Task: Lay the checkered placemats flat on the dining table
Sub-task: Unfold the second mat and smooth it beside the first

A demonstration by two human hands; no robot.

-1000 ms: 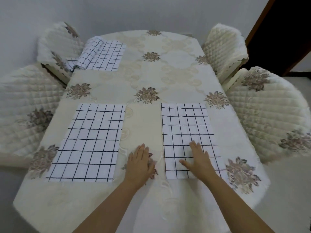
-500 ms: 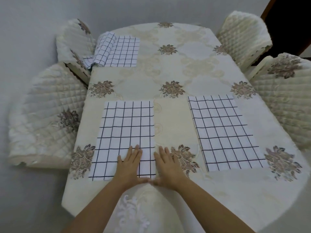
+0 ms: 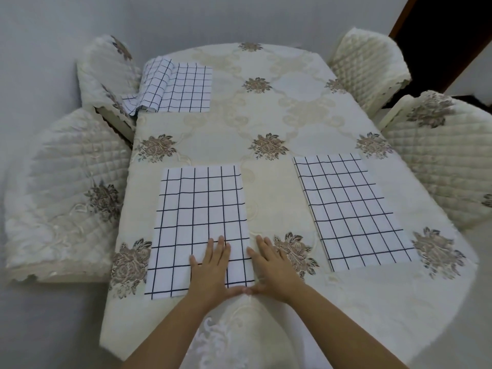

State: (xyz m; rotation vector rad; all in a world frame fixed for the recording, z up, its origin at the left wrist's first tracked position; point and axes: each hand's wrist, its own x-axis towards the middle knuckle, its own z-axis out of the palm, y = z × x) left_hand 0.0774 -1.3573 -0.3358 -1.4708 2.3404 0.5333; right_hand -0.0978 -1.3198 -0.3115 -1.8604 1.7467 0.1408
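Two white placemats with a dark grid lie flat on the cream floral dining table (image 3: 279, 121). The left placemat (image 3: 197, 209) is near me; my left hand (image 3: 211, 270) rests flat on its near right corner, fingers spread. My right hand (image 3: 271, 270) lies flat on the tablecloth just right of that mat's edge, thumbs of both hands touching. The right placemat (image 3: 351, 209) lies untouched. At the far left a flat placemat (image 3: 189, 87) has a rumpled checkered cloth (image 3: 151, 86) bunched on its left side, hanging over the table edge.
Quilted cream chairs ring the table: two on the left (image 3: 66, 187) (image 3: 106, 67) and two on the right (image 3: 447, 155) (image 3: 367, 62). A dark doorway (image 3: 447, 35) is at the top right. A grey wall runs behind the table.
My hands left the right placemat and moved over to the left one; my left hand now presses its near right corner. My view shifted left.
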